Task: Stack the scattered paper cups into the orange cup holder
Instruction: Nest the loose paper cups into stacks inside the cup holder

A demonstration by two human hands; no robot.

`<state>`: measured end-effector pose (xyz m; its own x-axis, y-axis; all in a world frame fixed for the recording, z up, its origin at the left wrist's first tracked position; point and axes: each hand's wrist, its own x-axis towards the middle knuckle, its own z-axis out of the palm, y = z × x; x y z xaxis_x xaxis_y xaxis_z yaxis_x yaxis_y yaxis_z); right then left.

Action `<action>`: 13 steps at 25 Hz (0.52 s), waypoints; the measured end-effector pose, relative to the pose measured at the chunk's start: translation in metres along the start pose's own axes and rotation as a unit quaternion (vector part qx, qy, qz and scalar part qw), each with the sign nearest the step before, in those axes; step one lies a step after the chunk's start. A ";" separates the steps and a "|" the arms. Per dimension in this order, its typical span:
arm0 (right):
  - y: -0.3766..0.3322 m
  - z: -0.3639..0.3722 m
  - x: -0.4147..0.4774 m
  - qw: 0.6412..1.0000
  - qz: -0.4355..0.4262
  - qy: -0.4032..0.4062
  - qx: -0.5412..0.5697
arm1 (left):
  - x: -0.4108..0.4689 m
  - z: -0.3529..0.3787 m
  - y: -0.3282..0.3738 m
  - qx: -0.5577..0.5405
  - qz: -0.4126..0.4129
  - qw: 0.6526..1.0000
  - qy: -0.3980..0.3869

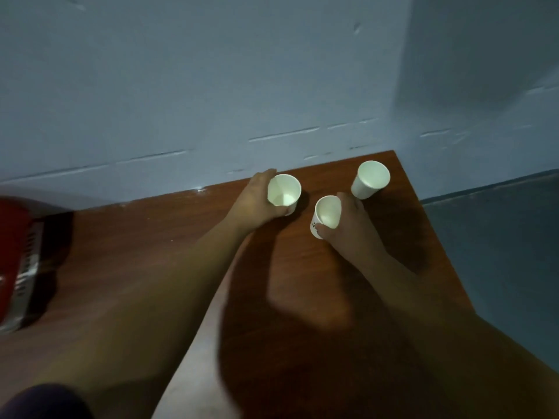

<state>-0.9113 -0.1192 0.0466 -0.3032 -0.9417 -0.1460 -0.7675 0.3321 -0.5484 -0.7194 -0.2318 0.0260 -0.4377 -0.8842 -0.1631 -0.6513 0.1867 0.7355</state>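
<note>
Gripping left: my left hand (254, 198) wraps the left cup (284, 190).
Right hand (354, 225): wraps the middle cup (328, 211).
Far cup (370, 179): stands alone.

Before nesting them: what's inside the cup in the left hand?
Nothing: the cup held by the left hand shows only bare white floor and far wall. The near inner wall is hidden behind its rim.

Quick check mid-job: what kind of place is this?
Likely a plain indoor room, home or office: a brown wood-grain table against a pale blue painted wall, white paper cups, and a red and silver appliance at its left.
</note>
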 end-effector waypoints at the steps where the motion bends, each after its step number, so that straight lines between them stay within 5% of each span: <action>1: -0.015 0.004 -0.005 1.000 0.003 -0.005 -0.003 | -0.016 -0.014 -0.011 -0.003 -0.009 1.000 0.005; 13: -0.265 0.098 -0.116 0.988 -0.131 -0.065 0.056 | -0.249 -0.247 -0.113 -0.011 -0.079 0.983 0.163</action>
<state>-0.6174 -0.1038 0.1284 -0.0220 -0.9959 -0.0877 -0.7411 0.0752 -0.6672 -0.3838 -0.1380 0.1461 -0.1079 -0.9923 -0.0601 -0.6800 0.0295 0.7326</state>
